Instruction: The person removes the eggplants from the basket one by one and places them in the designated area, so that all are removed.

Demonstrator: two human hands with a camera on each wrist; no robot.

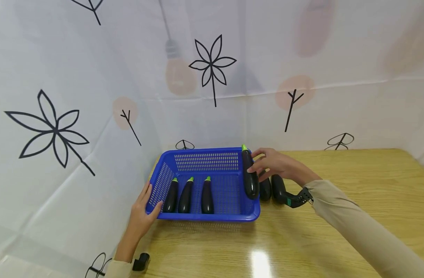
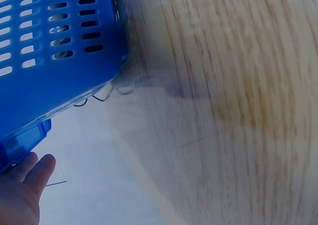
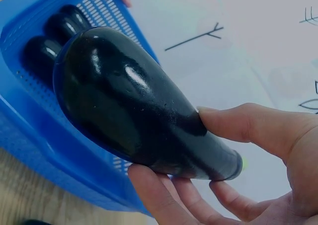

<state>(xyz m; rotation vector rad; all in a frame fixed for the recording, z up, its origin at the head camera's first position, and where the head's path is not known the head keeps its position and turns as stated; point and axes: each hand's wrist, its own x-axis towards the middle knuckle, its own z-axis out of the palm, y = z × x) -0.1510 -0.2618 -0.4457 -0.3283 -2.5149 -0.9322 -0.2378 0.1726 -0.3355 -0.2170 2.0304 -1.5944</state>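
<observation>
A blue plastic basket (image 1: pixel 205 217) with slotted walls stands on the wooden table. Inside it, three dark eggplants (image 1: pixel 207 197) with green stem ends lie at the left and middle. My right hand (image 1: pixel 272 164) pinches another eggplant (image 3: pixel 124 101) between thumb and fingers, over the basket's right rim. In the right wrist view its rounded end points toward the basket. My left hand (image 1: pixel 140 210) holds the basket's left rim near the front corner, thumb reaching over the edge; part of this hand (image 2: pixel 22 195) shows in the left wrist view.
Two more eggplants (image 1: pixel 278 187) lie on the table (image 1: pixel 354 185) just right of the basket, partly hidden by the right hand and its wrist strap (image 1: pixel 298 199). A white printed cloth (image 1: pixel 146 77) hangs behind and along the left side.
</observation>
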